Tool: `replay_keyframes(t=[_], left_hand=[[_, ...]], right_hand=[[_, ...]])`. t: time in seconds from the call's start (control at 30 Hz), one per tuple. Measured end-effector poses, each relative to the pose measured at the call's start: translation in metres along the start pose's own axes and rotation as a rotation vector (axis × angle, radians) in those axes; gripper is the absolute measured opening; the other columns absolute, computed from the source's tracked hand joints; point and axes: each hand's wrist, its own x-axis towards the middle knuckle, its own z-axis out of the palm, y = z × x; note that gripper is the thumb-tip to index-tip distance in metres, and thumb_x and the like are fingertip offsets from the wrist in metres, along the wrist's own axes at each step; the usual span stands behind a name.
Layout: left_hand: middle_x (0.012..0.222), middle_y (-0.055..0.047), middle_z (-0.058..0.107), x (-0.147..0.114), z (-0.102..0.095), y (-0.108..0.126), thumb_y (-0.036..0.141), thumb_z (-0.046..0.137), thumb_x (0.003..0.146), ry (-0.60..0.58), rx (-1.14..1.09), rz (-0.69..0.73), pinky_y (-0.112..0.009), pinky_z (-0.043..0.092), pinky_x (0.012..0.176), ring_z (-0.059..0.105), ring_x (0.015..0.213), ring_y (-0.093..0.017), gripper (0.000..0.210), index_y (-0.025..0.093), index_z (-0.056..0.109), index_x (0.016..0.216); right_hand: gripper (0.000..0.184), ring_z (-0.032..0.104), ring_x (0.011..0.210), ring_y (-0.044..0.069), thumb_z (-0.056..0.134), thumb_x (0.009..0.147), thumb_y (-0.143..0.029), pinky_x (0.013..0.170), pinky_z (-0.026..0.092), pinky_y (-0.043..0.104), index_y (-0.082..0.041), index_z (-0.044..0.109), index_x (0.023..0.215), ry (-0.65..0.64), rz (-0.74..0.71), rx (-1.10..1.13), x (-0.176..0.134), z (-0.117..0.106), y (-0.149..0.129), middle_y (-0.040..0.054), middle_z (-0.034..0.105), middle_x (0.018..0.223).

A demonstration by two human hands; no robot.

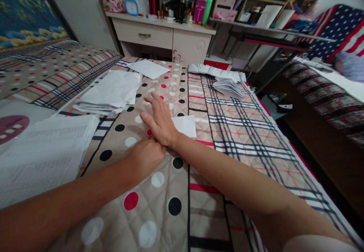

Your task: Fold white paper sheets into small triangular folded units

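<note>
Head view: right fingers (160, 106) spread, empty, between paper stack (113, 88) and part-hidden white paper (186, 126); left fingers (159, 148) curled, hold unclear.

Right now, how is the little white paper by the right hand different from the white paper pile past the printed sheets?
The paper pile is much bigger than the little paper. The pile shows layered, uneven edges; the little paper shows straight ones. The right hand hides part of the little paper, while no hand covers the pile. Both are white and lie on the bedspread.
</note>
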Motion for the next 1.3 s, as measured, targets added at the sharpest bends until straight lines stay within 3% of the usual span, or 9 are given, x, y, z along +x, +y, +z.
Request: replay_keyframes(t=[0.17,0.33,0.5,0.63,0.73,0.83,1.1,1.2,1.3], left_hand=[[0.1,-0.017,0.072,0.002,-0.013,0.006,0.0,0.04,0.085,-0.165,0.303,0.022,-0.04,0.055,0.085,0.068,0.094,-0.027,0.036,0.007,0.069,0.105],[0.125,-0.019,0.065,0.0,-0.014,0.005,0.001,0.039,0.087,-0.119,0.307,0.039,-0.038,0.05,0.098,0.061,0.117,-0.026,0.042,0.007,0.063,0.121],[0.136,-0.018,0.057,0.004,-0.024,0.01,-0.002,0.04,0.085,-0.151,0.319,-0.016,-0.038,0.049,0.1,0.057,0.124,-0.026,0.046,0.007,0.062,0.123],[0.132,-0.018,0.06,0.023,-0.032,0.035,0.006,0.043,0.089,-0.152,0.311,0.04,-0.047,0.037,0.11,0.057,0.123,-0.028,0.037,0.008,0.065,0.119],[0.15,-0.023,0.038,0.033,-0.019,0.052,0.037,0.052,0.092,-0.083,0.227,0.096,-0.043,0.034,0.114,0.038,0.14,-0.031,0.056,0.003,0.05,0.136],[0.15,-0.027,0.035,0.028,-0.004,0.052,0.058,0.048,0.09,-0.101,0.179,0.012,-0.045,0.031,0.116,0.028,0.144,-0.035,0.077,-0.001,0.044,0.14],[0.15,-0.026,0.035,-0.008,-0.013,0.023,0.052,0.045,0.093,-0.129,0.22,-0.1,-0.044,0.033,0.114,0.032,0.142,-0.033,0.07,-0.001,0.046,0.138],[0.146,-0.029,0.04,-0.005,-0.011,0.025,0.053,0.046,0.093,-0.099,0.233,-0.108,-0.046,0.034,0.114,0.036,0.14,-0.035,0.071,-0.004,0.049,0.135],[0.141,-0.03,0.046,-0.003,-0.01,0.026,0.054,0.05,0.091,-0.108,0.235,-0.104,-0.047,0.034,0.113,0.039,0.138,-0.036,0.072,-0.006,0.053,0.131]], right_hand=[[0.068,-0.002,0.15,0.031,0.029,0.095,-0.062,0.115,0.014,0.061,-0.018,0.032,0.147,-0.097,0.096,-0.032,-0.012,-0.003,0.027,0.0131,0.006,0.163],[0.075,-0.005,0.15,0.032,0.031,0.092,-0.068,0.116,0.004,0.06,-0.014,0.038,0.144,-0.11,0.046,-0.348,-0.03,-0.024,0.051,0.016,0.004,0.163],[0.06,-0.001,0.149,0.035,0.031,0.097,-0.056,0.114,0.0,0.062,-0.014,0.045,0.138,-0.071,0.122,-0.568,-0.051,-0.047,0.078,0.0169,0.009,0.163],[0.053,0.001,0.149,0.036,0.031,0.098,-0.046,0.114,0.002,0.062,-0.014,0.044,0.139,-0.055,0.156,-0.63,-0.055,-0.05,0.087,0.0178,0.011,0.162],[0.051,0.004,0.149,0.037,0.03,0.099,-0.042,0.113,0.007,0.063,-0.015,0.045,0.139,-0.067,0.178,-0.626,-0.054,-0.047,0.088,0.0186,0.015,0.161],[0.05,0.01,0.148,0.038,0.03,0.099,-0.043,0.113,0.009,0.063,-0.015,0.046,0.137,-0.057,0.191,-0.621,-0.055,-0.046,0.089,0.0193,0.021,0.16],[0.053,0.0,0.149,0.034,0.039,0.095,-0.035,0.115,-0.004,0.062,-0.01,0.042,0.142,-0.018,0.076,-0.68,-0.047,-0.052,0.066,0.0186,0.013,0.162],[0.056,-0.003,0.15,0.031,0.043,0.093,-0.03,0.116,-0.005,0.059,-0.014,0.037,0.146,-0.044,-0.053,-0.627,-0.032,-0.035,0.042,0.0141,0.01,0.163],[0.053,0.005,0.15,0.029,0.035,0.096,-0.03,0.116,0.002,0.059,-0.016,0.035,0.147,-0.043,-0.014,-0.541,-0.025,-0.016,0.032,0.0134,0.018,0.162]])
